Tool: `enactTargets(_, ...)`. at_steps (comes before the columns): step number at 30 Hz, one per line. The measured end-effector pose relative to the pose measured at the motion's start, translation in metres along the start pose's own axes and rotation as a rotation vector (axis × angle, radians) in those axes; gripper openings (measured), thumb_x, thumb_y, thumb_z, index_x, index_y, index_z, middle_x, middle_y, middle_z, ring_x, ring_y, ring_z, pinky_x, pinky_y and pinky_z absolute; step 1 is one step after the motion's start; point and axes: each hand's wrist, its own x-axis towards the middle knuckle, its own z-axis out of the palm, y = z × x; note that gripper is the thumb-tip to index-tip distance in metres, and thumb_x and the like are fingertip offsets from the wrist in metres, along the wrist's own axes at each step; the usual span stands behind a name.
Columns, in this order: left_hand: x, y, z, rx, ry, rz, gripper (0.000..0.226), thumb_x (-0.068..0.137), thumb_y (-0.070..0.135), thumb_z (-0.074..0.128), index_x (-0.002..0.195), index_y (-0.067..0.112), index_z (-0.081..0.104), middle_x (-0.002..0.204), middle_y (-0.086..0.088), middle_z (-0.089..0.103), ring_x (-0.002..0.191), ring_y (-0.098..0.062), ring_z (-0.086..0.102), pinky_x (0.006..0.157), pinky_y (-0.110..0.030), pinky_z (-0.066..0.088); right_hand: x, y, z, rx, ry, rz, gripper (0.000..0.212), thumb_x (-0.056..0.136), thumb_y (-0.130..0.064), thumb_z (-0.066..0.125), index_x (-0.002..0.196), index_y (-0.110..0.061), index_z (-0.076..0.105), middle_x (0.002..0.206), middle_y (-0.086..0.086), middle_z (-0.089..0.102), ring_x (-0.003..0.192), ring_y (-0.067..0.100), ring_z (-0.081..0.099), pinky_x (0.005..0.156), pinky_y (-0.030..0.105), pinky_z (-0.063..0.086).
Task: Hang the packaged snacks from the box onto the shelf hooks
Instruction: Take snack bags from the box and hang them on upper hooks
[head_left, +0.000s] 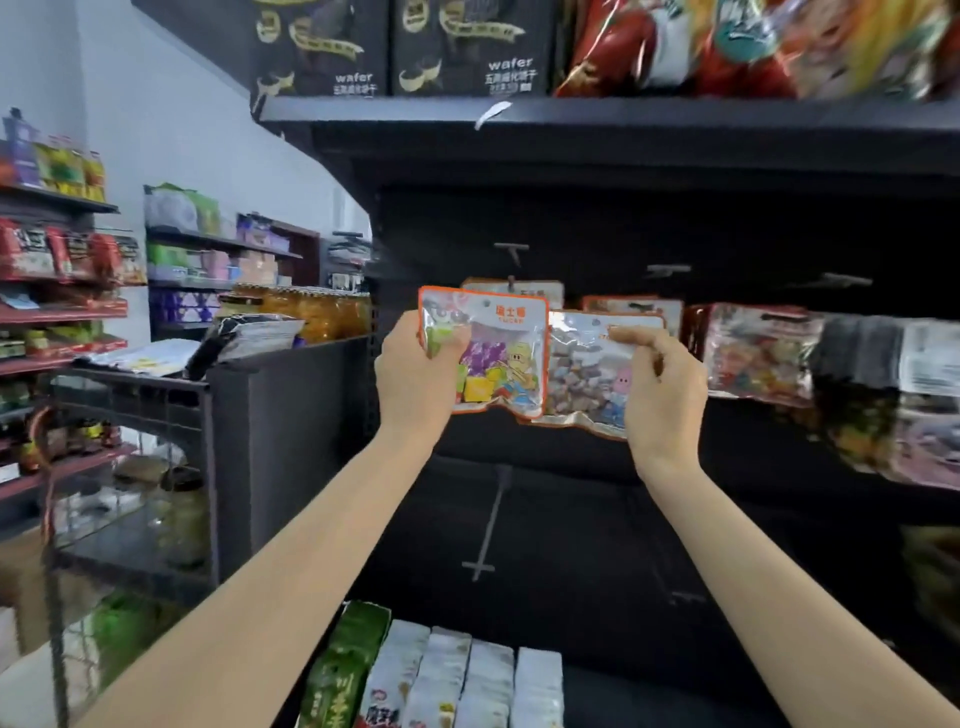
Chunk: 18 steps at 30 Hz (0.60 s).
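Note:
My left hand (415, 376) grips an orange-edged snack packet (501, 353) by its left side, holding it upright before the dark shelf back. My right hand (660, 384) pinches a second clear packet (582, 364) at its upper right, just right of the first and partly behind it. Behind them, a similar packet (519, 291) hangs on a hook, with another (634, 306) to its right. Bare hooks (511, 249) (667, 270) stick out above. A lower hook (491, 519) points toward me. The box is not in view.
More hung packets (758, 353) fill the right side. A top shelf (571, 117) carries wafer boxes (322, 47) and red bags. Packaged goods (441, 675) line the bottom shelf. A black side rack (249, 415) and further store shelves stand at left.

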Motion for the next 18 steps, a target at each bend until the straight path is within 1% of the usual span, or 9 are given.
enactTargets(1,-0.002,0.003,0.009,-0.005,-0.005,0.006,0.009,0.090,0.023,0.060,0.098,0.019,0.059,0.098,0.002,0.067,0.089,-0.012,0.065,0.078,-0.041,0.056,0.004,0.002,-0.009,0.006,0.009,0.008,0.030,0.097,-0.006,0.040,0.106,-0.017,0.067,0.076,-0.017,0.059,0.047,-0.001,0.042,0.057,0.009,0.041)
enactTargets(2,-0.003,0.005,0.016,-0.012,-0.010,0.008,0.008,0.090,0.023,0.060,0.097,0.019,0.059,0.097,0.003,0.067,0.088,-0.011,0.065,0.078,-0.041,0.056,0.007,0.003,-0.015,0.008,0.007,0.010,0.027,0.097,-0.007,0.044,0.105,-0.019,0.067,0.078,-0.020,0.059,0.052,-0.003,0.046,0.065,0.011,0.044)
enactTargets(4,-0.005,0.009,0.029,-0.024,-0.018,0.006,0.007,0.090,0.023,0.060,0.096,0.021,0.058,0.094,0.005,0.066,0.087,-0.010,0.065,0.078,-0.040,0.057,0.011,0.004,-0.025,-0.002,-0.019,0.007,0.020,0.093,-0.011,0.054,0.105,-0.022,0.066,0.094,-0.021,0.063,0.082,-0.005,0.057,0.085,0.021,0.048)
enactTargets(6,-0.007,0.013,0.038,-0.035,-0.030,-0.005,0.006,0.090,0.025,0.060,0.094,0.023,0.056,0.090,0.008,0.065,0.085,-0.010,0.066,0.078,-0.041,0.057,0.015,0.005,-0.032,-0.011,-0.038,-0.004,0.018,0.090,-0.014,0.061,0.105,-0.023,0.066,0.102,-0.019,0.064,0.104,0.001,0.057,0.095,0.031,0.048)
enactTargets(9,-0.009,0.014,0.047,-0.021,-0.019,-0.048,0.006,0.090,0.027,0.058,0.093,0.023,0.056,0.087,0.010,0.063,0.083,-0.010,0.065,0.078,-0.041,0.056,0.020,0.007,-0.035,-0.032,-0.055,-0.013,0.017,0.090,-0.016,0.063,0.105,-0.023,0.066,0.105,-0.018,0.064,0.107,0.003,0.056,0.099,0.036,0.047)
enactTargets(12,-0.006,0.010,0.045,0.002,0.066,-0.129,0.010,0.087,0.031,0.057,0.092,0.022,0.058,0.087,0.006,0.065,0.082,-0.014,0.065,0.079,-0.045,0.055,0.023,0.007,-0.027,-0.029,-0.119,-0.046,0.018,0.090,-0.017,0.063,0.106,-0.025,0.065,0.110,-0.014,0.064,0.111,0.004,0.054,0.100,0.026,0.044)
enactTargets(15,0.000,0.008,0.034,0.052,0.129,-0.158,0.018,0.089,0.034,0.053,0.094,0.018,0.058,0.089,0.002,0.065,0.077,-0.012,0.063,0.073,-0.038,0.054,0.026,-0.002,-0.006,-0.015,-0.167,-0.090,0.022,0.091,-0.014,0.061,0.112,-0.018,0.066,0.112,-0.010,0.064,0.104,-0.003,0.051,0.085,-0.003,0.035)
enactTargets(17,0.005,0.008,0.023,0.096,0.166,-0.158,0.021,0.091,0.034,0.051,0.097,0.015,0.058,0.090,0.001,0.064,0.071,-0.008,0.059,0.061,-0.028,0.046,0.031,-0.008,0.014,-0.016,-0.186,-0.090,0.027,0.092,-0.014,0.060,0.117,-0.016,0.065,0.115,-0.008,0.064,0.106,-0.002,0.051,0.084,-0.004,0.035)
enactTargets(18,0.007,0.008,0.017,0.110,0.180,-0.162,0.021,0.092,0.033,0.051,0.098,0.014,0.058,0.088,0.001,0.063,0.068,-0.008,0.057,0.057,-0.026,0.042,0.034,-0.009,0.024,-0.005,-0.199,-0.080,0.028,0.092,-0.013,0.059,0.119,-0.016,0.065,0.117,-0.007,0.064,0.109,0.000,0.052,0.089,0.002,0.038)
